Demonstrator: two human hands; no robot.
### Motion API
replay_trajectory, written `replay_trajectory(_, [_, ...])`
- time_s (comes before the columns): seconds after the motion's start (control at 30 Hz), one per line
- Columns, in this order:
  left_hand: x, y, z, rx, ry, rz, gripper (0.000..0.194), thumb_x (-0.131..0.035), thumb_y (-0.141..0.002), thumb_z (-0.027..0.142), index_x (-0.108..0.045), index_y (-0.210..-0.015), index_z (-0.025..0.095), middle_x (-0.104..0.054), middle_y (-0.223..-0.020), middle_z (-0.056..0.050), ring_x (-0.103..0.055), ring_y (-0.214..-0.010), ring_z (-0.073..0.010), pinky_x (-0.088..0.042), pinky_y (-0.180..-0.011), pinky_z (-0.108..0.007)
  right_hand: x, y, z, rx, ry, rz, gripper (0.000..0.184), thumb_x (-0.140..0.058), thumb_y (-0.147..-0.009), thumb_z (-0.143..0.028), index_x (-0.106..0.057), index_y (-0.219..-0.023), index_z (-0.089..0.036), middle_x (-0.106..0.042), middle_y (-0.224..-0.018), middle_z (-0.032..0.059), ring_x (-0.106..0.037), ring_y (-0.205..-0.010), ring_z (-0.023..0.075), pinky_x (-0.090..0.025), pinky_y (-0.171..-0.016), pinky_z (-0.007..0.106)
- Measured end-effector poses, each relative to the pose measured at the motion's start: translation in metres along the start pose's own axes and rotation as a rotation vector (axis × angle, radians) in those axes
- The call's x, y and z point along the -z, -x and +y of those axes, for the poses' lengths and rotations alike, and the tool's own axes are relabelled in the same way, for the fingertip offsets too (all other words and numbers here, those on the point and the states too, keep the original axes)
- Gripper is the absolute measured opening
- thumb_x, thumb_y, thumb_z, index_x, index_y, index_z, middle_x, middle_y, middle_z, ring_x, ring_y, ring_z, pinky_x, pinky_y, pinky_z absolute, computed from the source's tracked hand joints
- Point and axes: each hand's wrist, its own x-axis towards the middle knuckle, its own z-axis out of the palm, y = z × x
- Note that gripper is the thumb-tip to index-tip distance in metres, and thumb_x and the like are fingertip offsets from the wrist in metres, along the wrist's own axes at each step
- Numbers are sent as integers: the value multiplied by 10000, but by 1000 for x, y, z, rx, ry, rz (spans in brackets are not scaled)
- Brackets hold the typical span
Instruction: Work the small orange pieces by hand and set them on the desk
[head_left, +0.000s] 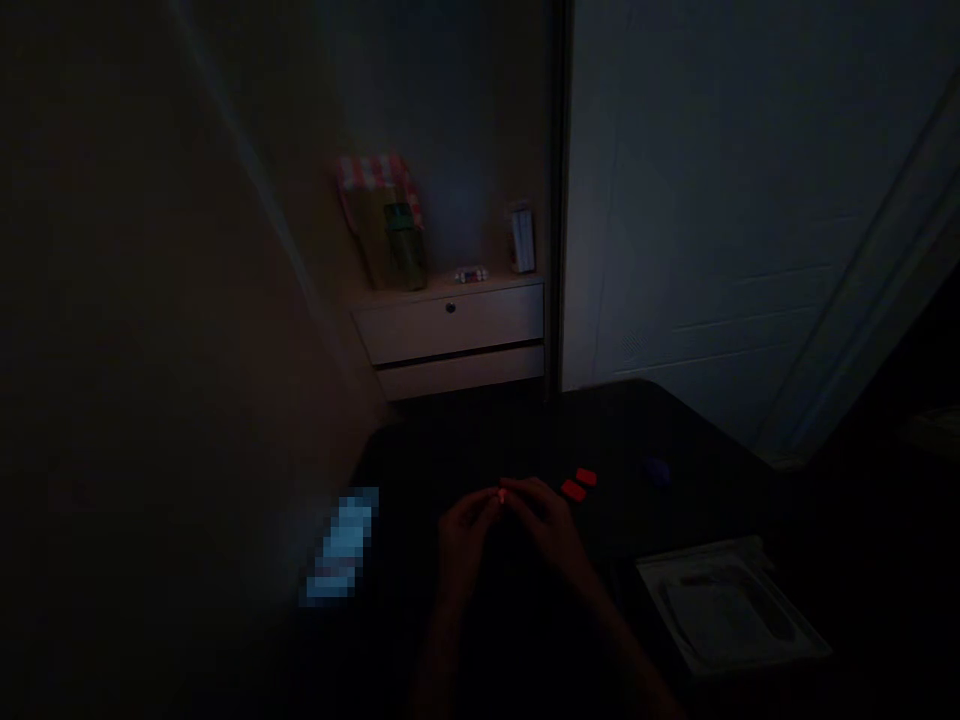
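In dim light, my left hand (468,525) and my right hand (544,515) meet above a dark table. Their fingertips pinch a small reddish piece (502,496) between them; it is too small and dark to name. Both hands have their fingers closed at the tips. Just right of my right hand, two flat red pieces (574,491) lie close together on the table. Farther right sits a small purple object (658,472) whose kind I cannot make out.
The dark table (630,410) has rounded corners. A pale tray-like item (731,605) lies at its lower right. A bright pixelated patch (341,548) is at the left. Behind stand white drawers (457,330) bearing a green bottle (405,245), beside a pale door (690,200).
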Motion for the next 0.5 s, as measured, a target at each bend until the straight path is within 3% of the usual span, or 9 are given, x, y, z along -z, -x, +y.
replay_trajectory(0.5, [0,2,3,13,-31,36,278,-818,-744,394,-821,-902,165,-805,-893,-94,-735,-833,-242,-574,-811,-348,4,0,-8,6,-44,-73,259,-642,-947,-445,-798,-1044,-262,-737,-1041,66,-686,-991,231,-531,-906,363])
